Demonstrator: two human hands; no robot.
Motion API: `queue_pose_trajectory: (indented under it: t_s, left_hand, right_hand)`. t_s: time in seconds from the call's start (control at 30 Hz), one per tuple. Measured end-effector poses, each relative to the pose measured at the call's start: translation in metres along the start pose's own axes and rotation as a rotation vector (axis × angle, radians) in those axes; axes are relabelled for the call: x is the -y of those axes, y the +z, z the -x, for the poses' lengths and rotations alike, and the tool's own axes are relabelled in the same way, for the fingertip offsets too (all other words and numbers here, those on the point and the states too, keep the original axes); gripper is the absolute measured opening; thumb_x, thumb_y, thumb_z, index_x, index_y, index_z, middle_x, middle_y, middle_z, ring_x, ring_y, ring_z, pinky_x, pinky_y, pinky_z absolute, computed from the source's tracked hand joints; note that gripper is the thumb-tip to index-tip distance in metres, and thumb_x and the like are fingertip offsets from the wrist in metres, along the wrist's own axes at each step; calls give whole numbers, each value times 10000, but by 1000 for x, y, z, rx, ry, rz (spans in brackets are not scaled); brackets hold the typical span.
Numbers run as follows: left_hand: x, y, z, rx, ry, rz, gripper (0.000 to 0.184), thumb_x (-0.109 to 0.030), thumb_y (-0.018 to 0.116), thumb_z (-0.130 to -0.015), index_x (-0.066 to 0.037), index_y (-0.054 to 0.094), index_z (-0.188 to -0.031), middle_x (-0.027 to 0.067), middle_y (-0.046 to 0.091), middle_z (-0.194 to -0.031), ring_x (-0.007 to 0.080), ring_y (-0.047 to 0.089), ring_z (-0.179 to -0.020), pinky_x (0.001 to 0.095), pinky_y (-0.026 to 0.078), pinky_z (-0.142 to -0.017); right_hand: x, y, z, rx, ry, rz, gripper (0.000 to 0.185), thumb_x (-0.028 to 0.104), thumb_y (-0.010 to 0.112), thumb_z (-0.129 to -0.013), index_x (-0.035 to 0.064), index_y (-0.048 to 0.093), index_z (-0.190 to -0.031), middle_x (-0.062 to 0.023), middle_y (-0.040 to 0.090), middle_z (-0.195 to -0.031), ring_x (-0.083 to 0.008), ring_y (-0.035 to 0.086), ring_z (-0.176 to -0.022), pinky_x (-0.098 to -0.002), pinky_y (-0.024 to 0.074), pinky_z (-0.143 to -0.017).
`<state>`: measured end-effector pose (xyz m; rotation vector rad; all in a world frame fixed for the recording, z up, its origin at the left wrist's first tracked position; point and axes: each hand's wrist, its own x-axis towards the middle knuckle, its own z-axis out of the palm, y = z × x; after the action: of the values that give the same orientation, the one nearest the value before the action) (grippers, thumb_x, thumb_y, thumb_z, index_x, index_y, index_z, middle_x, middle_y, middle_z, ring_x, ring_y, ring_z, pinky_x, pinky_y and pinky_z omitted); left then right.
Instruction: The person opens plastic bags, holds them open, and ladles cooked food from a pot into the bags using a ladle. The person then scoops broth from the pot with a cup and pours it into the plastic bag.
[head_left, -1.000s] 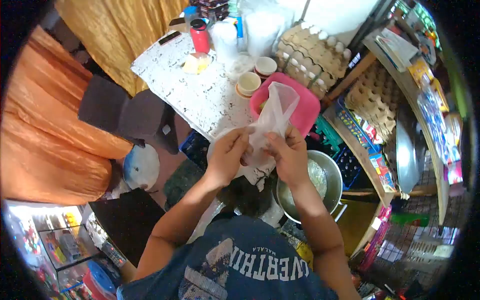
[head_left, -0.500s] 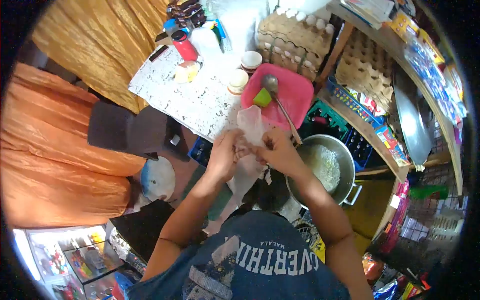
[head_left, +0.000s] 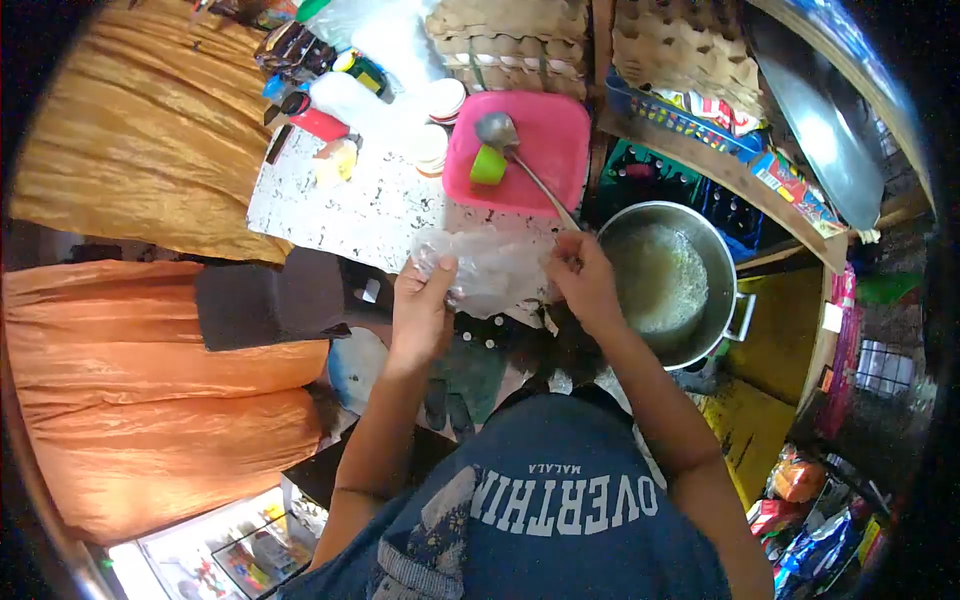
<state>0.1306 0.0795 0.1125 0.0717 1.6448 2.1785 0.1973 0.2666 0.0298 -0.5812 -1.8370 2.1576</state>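
Note:
A clear plastic bag stretches sideways between my two hands, just off the near edge of the table. My left hand grips its left end, with the thumb pressed on top. At the right end, my right hand pinches the bag with bent fingers. Beyond the bag sits a pink basin, holding a metal ladle and a green cup. The ladle's handle reaches over the basin's rim towards my right hand. Beside that hand stands a large metal pot with foamy, yellowish liquid inside.
The white speckled table carries a red bottle and stacked lids. Egg trays are piled behind the basin. Bottle crates and a wooden shelf edge lie to the right. A dark chair stands left.
My hands have moved apart, and the bag, bunched between them before, is now spread out sideways. The camera view has shifted too.

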Motion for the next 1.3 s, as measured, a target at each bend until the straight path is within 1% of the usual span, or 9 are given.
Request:
queue_pose_trajectory:
  t_s: [0.13,0.2,0.4,0.5,0.6,0.73,0.83,1.17,1.3]
  left_hand:
    - [-5,-2,-6,23,-10,26,218,-98,545,-941,-26,549,-1147,71,643,-1037,159,626,-913,321,509,-804]
    - [-9,-5,-6,-29,1,105,221,-107,549,-941,-25,549,-1147,71,645,-1031,161,630,-908,327,509,-808]
    - [-12,-13,-3,-62,60,70,208,-114,560,-937,-24,554,-1124,62,645,-1010,138,620,-872,299,508,-771]
    - [0,-30,-6,-129,141,-45,177,-116,566,-935,-22,564,-1086,42,646,-964,114,605,-827,271,494,-724]
    - [4,-35,-4,-214,149,-156,149,-127,587,-925,-31,574,-1039,12,645,-895,77,581,-752,242,472,-670]
    - [20,-38,-2,-201,104,-110,146,-165,638,-895,-55,585,-976,-13,641,-819,35,547,-630,198,438,-524]
    - [23,-24,3,-196,59,-116,145,-179,644,-892,-59,590,-953,-16,637,-797,34,548,-614,193,433,-492]
    - [33,-17,22,24,-83,-31,184,-239,572,-938,-61,611,-916,-13,616,-742,50,550,-620,194,451,-504]
    - [23,-20,32,-55,-86,-135,147,-213,586,-929,-70,604,-903,-21,595,-740,50,537,-608,192,452,-514]
  right_hand:
    - [-20,17,-5,230,381,-162,274,198,617,-902,17,529,-1087,-63,572,-964,-126,588,-726,-266,516,-528]
    - [-10,23,-2,210,538,-603,261,205,612,-906,24,531,-1076,-71,575,-968,-130,593,-736,-254,516,-551]
    - [-11,33,-10,325,211,-53,141,146,591,-908,14,571,-954,-52,593,-856,-119,598,-724,-255,520,-575]
    - [7,41,-17,250,26,-100,72,96,614,-844,34,582,-830,-5,583,-727,-97,579,-636,-240,480,-561]
    - [44,43,-4,351,-182,-9,18,49,589,-834,33,581,-839,-12,584,-762,-92,575,-664,-231,470,-583]
    - [39,44,-6,346,-194,13,43,43,566,-885,11,568,-913,-19,571,-818,-85,567,-723,-235,499,-646]
    - [23,39,-5,338,84,-109,82,33,558,-879,17,582,-956,-15,568,-853,-72,548,-740,-238,487,-678]
    - [1,61,17,380,168,-118,136,116,660,-856,19,618,-942,4,611,-834,-82,567,-774,-238,462,-695]
    - [-20,54,16,392,278,-141,107,76,637,-847,23,607,-935,6,607,-818,-78,563,-744,-239,463,-658]
